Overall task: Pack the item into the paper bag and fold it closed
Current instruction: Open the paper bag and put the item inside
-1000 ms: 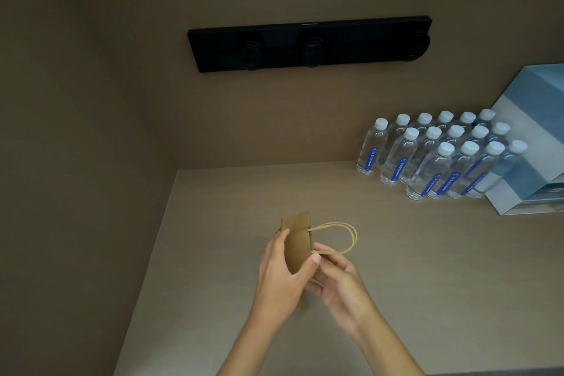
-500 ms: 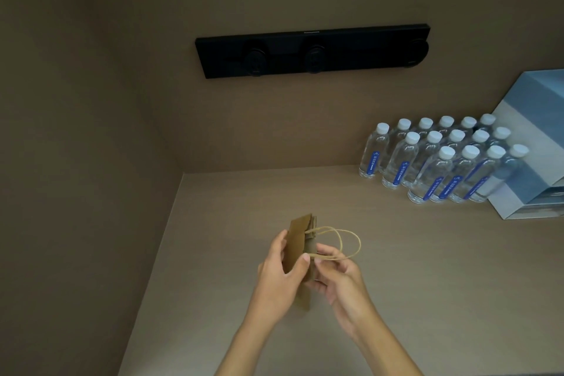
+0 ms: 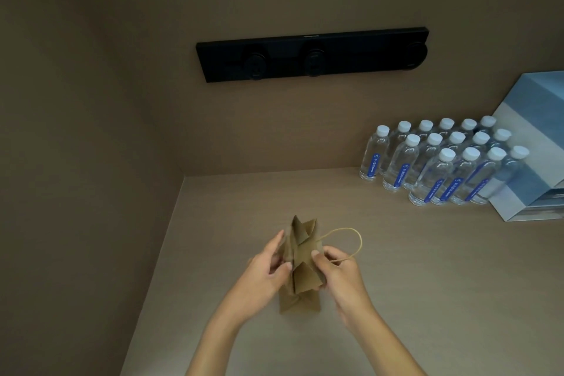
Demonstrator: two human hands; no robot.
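The paper bag [image 3: 300, 265] stands low in the head view, at about six o'clock from the black wall panel [image 3: 312, 53], its base on the pale surface [image 3: 396, 268] and its top half-spread into creased flaps. My left hand [image 3: 267, 272] pinches the left wall of the bag, my right hand [image 3: 337, 272] pinches the right wall, and the fingers [image 3: 317, 253] of the right are clenched on the paper just where the cord handle [image 3: 348, 243] loops out toward three o'clock. Both hands are grasping the bag; neither is free.

I judge this to be the opening step: the mouth must be pulled wide before anything goes in. I cannot see the item to be packed, and cannot tell whether it is already inside. To do it well, I should draw the two walls apart evenly, let the side gussets pop outward, and keep the base flat on the surface so the bag stands by itself. The water bottles [image 3: 442, 165] and the blue box [image 3: 537, 137], off at two o'clock, are well apart from my work.
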